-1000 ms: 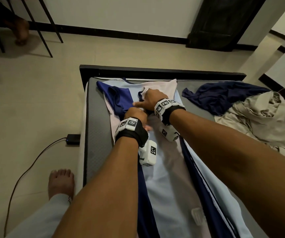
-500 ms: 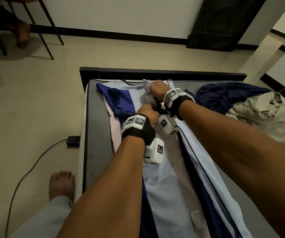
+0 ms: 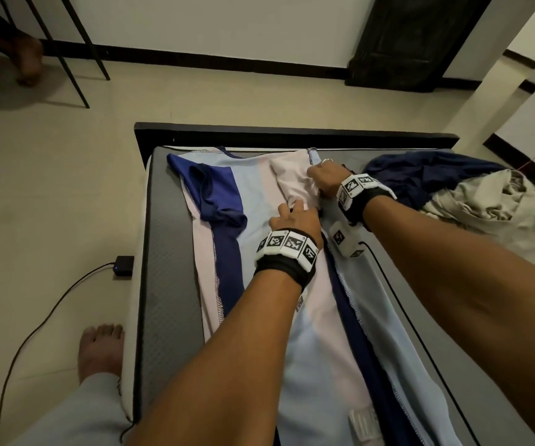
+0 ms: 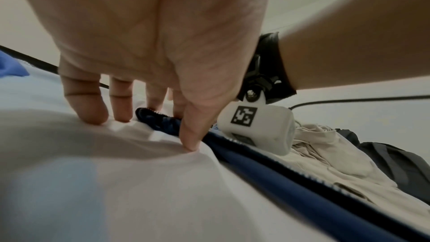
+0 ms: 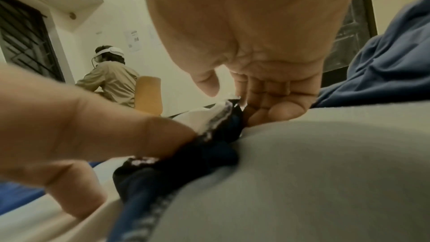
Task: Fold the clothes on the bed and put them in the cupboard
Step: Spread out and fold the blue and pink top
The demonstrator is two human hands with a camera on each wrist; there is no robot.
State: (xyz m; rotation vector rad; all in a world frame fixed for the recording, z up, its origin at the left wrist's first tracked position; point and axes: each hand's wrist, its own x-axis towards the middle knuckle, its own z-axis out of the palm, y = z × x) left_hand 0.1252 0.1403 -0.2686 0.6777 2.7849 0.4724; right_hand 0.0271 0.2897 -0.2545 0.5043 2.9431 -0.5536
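Observation:
A light blue, pink and navy shirt [image 3: 317,333] lies lengthwise on the grey mattress [image 3: 169,252], its sides folded inward. Its pale sleeve [image 3: 295,178] is laid back near the far end. My left hand [image 3: 295,217] presses straight fingertips and thumb down on the fold, as the left wrist view shows [image 4: 139,130]. Just beyond it, my right hand [image 3: 322,175] has its fingers curled at the sleeve's dark stitched edge [image 5: 223,117], with the thumb [image 5: 207,84] held apart. A left finger [image 5: 93,126] rests against that same edge.
A crumpled navy garment [image 3: 420,175] and a beige one [image 3: 501,214] lie on the bed's right side. The black bed frame [image 3: 291,132] closes the far end. A black adapter [image 3: 123,266] with its cable and my bare foot [image 3: 100,352] are on the floor at left. Another person [image 5: 111,80] sits across the room.
My right hand drew the pale sleeve up and to the right, and it now lies flatter. My left hand opened and came down on the fold.

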